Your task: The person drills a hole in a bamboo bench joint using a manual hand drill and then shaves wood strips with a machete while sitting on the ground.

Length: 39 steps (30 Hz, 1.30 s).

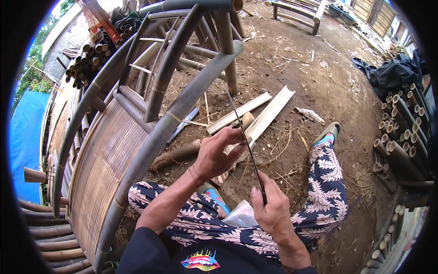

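My right hand (275,208) is closed around the dark handle end of a long knife (249,148), its thumb along the side. The thin blade is seen nearly edge-on and slants up and away to the left. Close beside the blade, my left hand (218,153) has its fingers curled in; whatever they hold, if anything, is hidden. Just beyond the left fingertips is a short pale bamboo piece (245,121). Split bamboo lengths, one a pale trough-shaped half (272,108) and another a flatter strip (237,113), lie on the dirt beyond the hands.
A large bamboo chair (107,141) stands close on my left. A round bamboo length (175,154) lies between it and my left arm. A clear plastic bag (242,214) sits between my legs. Stacked bamboo poles (406,132) line the right side; a bamboo bench (296,13) stands far off.
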Each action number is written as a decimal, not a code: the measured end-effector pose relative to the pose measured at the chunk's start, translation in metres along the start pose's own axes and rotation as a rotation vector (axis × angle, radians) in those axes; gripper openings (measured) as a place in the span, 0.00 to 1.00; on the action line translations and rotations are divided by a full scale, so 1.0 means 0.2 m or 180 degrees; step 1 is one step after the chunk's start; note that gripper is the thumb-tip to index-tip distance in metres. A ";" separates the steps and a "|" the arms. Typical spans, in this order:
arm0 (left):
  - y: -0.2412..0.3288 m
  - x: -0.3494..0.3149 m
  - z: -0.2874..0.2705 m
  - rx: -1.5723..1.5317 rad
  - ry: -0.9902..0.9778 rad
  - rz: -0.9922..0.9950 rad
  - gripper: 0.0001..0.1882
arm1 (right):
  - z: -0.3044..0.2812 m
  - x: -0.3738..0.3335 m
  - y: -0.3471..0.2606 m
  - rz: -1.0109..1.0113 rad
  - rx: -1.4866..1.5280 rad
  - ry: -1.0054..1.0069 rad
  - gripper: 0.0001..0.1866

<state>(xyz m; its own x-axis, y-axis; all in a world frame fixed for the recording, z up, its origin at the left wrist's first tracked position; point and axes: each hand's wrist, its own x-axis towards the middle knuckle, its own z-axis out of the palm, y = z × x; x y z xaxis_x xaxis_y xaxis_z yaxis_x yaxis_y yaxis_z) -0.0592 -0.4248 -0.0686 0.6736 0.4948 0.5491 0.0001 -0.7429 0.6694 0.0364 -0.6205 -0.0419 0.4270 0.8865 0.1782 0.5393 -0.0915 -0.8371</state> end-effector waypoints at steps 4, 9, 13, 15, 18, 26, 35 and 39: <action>0.00 -0.01 0.00 0.0025 -0.0037 -0.0062 0.16 | 0.00 -0.01 -0.01 0.0011 0.0069 0.0004 0.19; 0.20 0.11 -0.10 0.1105 -0.0858 -0.1068 0.14 | -0.01 0.01 0.02 0.0156 0.0147 -0.0031 0.19; 0.36 0.49 -0.34 0.1372 0.0307 0.0940 0.14 | -0.05 0.08 0.02 0.0375 0.0052 0.0025 0.18; 0.37 0.73 -0.27 0.0919 -0.0020 0.1375 0.18 | -0.03 0.11 0.02 0.0303 0.0048 0.0175 0.18; -0.09 0.89 -0.01 0.1453 -0.1795 -0.0141 0.29 | 0.00 0.17 -0.03 0.0552 0.0132 -0.0039 0.19; 0.01 0.80 0.02 0.1340 -0.2231 -0.0788 0.23 | 0.03 0.33 0.27 0.1260 -0.0227 -0.0435 0.15; -0.23 0.66 0.07 0.1562 -0.0828 -0.0194 0.21 | 0.17 0.37 0.45 0.0135 -0.0885 -0.0095 0.15; -0.32 0.66 -0.06 0.1467 -0.0931 -0.0532 0.19 | 0.42 0.13 0.84 0.1789 -0.0543 -0.1263 0.17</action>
<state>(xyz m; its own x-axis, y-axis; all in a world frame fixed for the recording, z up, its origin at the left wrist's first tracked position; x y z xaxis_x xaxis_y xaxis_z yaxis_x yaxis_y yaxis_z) 0.0209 -0.3064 -0.0316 0.8133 0.5258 0.2491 0.4025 -0.8176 0.4117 0.0775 -0.5750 -0.2213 0.3950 0.7796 -0.4860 0.4349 -0.6246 -0.6486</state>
